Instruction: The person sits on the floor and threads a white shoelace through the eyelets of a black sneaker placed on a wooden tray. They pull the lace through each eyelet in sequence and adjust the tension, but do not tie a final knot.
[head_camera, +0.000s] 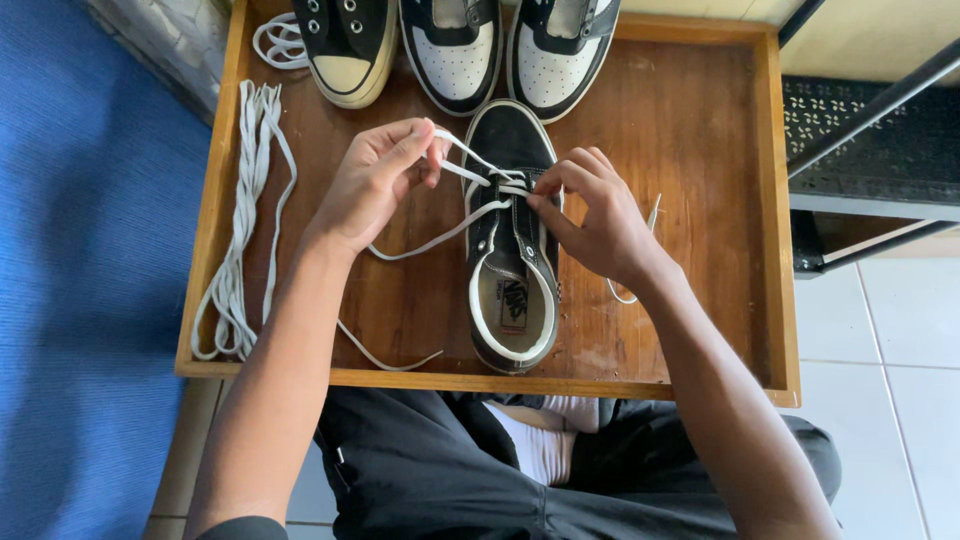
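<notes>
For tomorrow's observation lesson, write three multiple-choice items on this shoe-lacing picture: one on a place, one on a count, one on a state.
1. Where does the loose bundle of white laces lie?
A. at the tray's left side
B. inside a shoe
C. on the blue mat

2. How many shoes are on the wooden tray in all?
A. two
B. four
C. six

3. What is the state of the black shoe between the hands?
A. fully laced and tied
B. without any lace
C. partly laced, lace ends loose

Answers:
1 A, the bundle runs along the tray's left rim.
2 B, three shoes stand in a row at the far edge, and one lies in the middle.
3 C, the left hand pulls a white lace from the front eyelets while the right hand pinches the eyelet edge.
</notes>
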